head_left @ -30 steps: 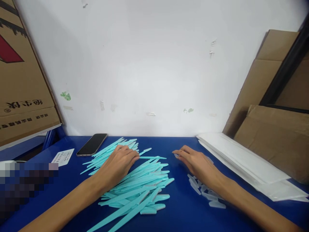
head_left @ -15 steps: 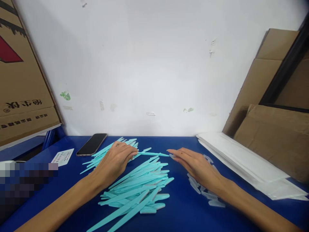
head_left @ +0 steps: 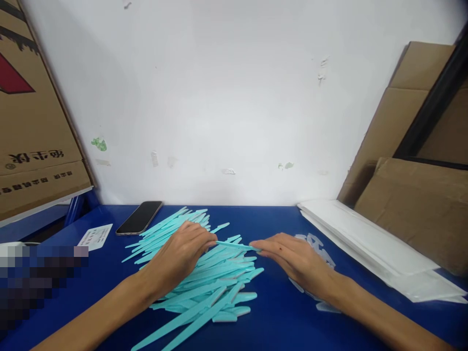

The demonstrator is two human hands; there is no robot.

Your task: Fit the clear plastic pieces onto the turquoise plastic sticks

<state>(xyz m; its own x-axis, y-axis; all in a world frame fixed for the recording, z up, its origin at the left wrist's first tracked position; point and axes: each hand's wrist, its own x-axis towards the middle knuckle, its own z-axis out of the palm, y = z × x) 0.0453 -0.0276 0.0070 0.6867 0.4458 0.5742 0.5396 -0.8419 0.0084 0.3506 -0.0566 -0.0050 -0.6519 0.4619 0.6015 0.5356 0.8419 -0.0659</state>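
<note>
A turquoise eyebrow razor (head_left: 236, 245) spans the gap between my two hands, nearly level above the near pile. My left hand (head_left: 183, 251) pinches its handle end. The fingertips of my right hand (head_left: 292, 256) are closed on its blade end; whether a cap is between them is hidden. Below lies a loose pile of turquoise eyebrow razors (head_left: 208, 287). Behind my left hand is a second batch of the same razors (head_left: 157, 239). Small translucent blade caps (head_left: 323, 254) lie on the table around my right hand, which partly covers them.
A phone (head_left: 140, 218) and a white printed card (head_left: 95, 237) lie at the left on the blue table (head_left: 278, 321). White flat sheets or bags (head_left: 369, 243) are stacked at the right. Cardboard boxes (head_left: 417, 209) stand at both sides, and a white wall (head_left: 234, 97) is behind.
Both hands have come slightly nearer to me with the razor. My right fingertips, earlier at the razor's tip with a translucent piece showing, now close over its blade end.
</note>
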